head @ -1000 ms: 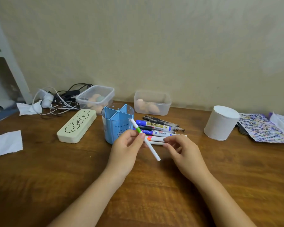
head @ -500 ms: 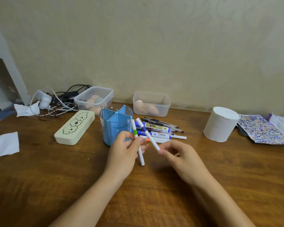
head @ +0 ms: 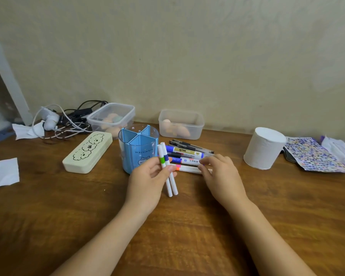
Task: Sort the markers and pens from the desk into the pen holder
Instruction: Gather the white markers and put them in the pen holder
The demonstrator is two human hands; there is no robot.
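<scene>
A blue pen holder (head: 138,148) with divided compartments stands at the desk's middle. My left hand (head: 147,182) grips two thin white markers side by side, one with a green band (head: 162,159) and one with a blue band (head: 167,158), upright just right of the holder. Several markers and pens (head: 187,154) lie in a pile to the holder's right. My right hand (head: 220,176) rests on the pile's near edge, fingertips on a white marker with an orange band (head: 185,168); whether it grips it is unclear.
A cream pencil case (head: 87,152) lies left of the holder. Two clear plastic boxes (head: 112,118) (head: 181,124) stand behind it. A tissue roll (head: 264,148) and a sticker sheet (head: 313,155) are at the right. Tangled cables (head: 68,122) and white paper (head: 2,172) lie at the left.
The blue-banded marker passed from my right hand into my left, beside the green one. My right hand moved back to the pile and touches the orange-banded marker.
</scene>
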